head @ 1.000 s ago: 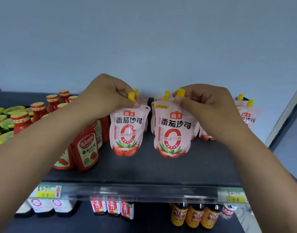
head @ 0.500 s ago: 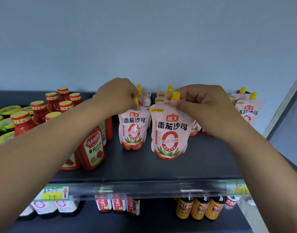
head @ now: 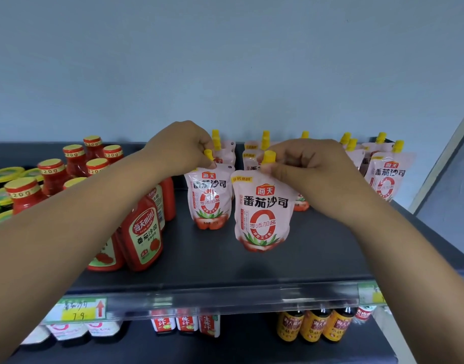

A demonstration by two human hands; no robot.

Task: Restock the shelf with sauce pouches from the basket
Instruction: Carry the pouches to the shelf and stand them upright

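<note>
My left hand [head: 182,147] pinches the top of a pink-and-white tomato sauce pouch [head: 209,199] with a yellow cap, standing on the dark shelf [head: 225,264]. My right hand [head: 304,169] pinches the top of a second, nearer pouch [head: 263,214] just below its yellow spout. Behind both stand several more pouches [head: 251,156] in rows, and another group of pouches [head: 385,177] stands at the right. The basket is out of view.
Red ketchup bottles [head: 144,229] with yellow caps crowd the shelf's left side, under my left forearm. Yellow-green lids [head: 5,173] sit at the far left. A price rail [head: 173,300] edges the shelf; brown sauce bottles [head: 315,325] stand below.
Both hands moved the pouches deeper onto the shelf. The left pouch now stands close in front of the back rows; the right pouch sits lower, nearer the shelf surface.
</note>
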